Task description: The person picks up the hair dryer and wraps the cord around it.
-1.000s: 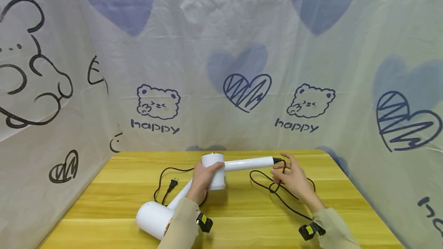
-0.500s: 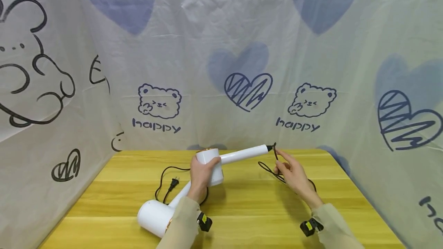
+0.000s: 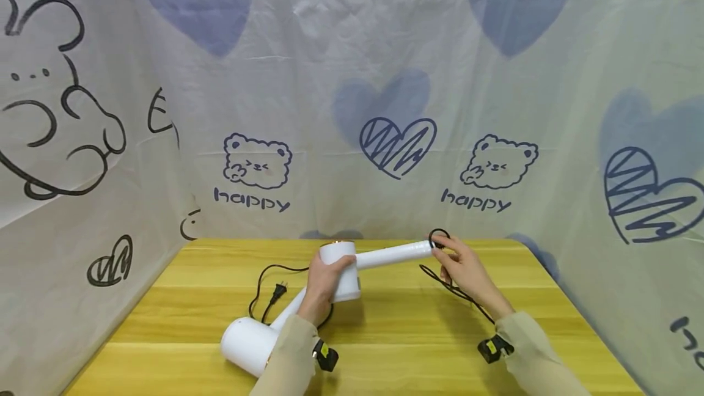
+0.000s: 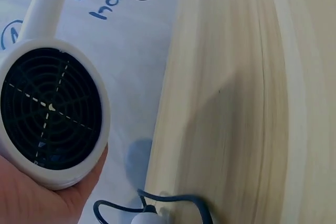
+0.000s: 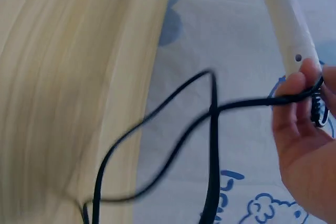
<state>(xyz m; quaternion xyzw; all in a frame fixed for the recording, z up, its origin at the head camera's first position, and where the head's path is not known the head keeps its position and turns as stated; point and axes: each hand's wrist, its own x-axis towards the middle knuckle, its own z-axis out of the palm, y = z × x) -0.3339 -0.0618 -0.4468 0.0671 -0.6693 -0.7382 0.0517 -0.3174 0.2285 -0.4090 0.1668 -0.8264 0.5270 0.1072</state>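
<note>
My left hand (image 3: 321, 286) grips a white hair dryer (image 3: 393, 255) around its barrel, holding it above the table with the handle reaching right. In the left wrist view, the dark round grille (image 4: 52, 108) of this dryer faces the camera. The thumb and fingers of my right hand (image 3: 467, 274) pinch the black cord (image 5: 247, 102) where it leaves the handle's end, with fingertips against the handle. A small loop of cord bends over there, and the rest hangs below the hand in loose strands. The handle's tip is partly hidden by the fingers.
Another white hair dryer (image 3: 247, 344) lies at the front left of the wooden table (image 3: 412, 347), partly behind my left forearm. Its black cord curls behind it, ending in a two-pin plug (image 3: 279, 292). Printed cloth (image 3: 330, 212) encloses the table's back and sides.
The held dryer's handle tilted up, then lowered slightly. My right hand moved left onto the handle's end and bent the cord into a small loop. The loose cord was drawn up with it.
</note>
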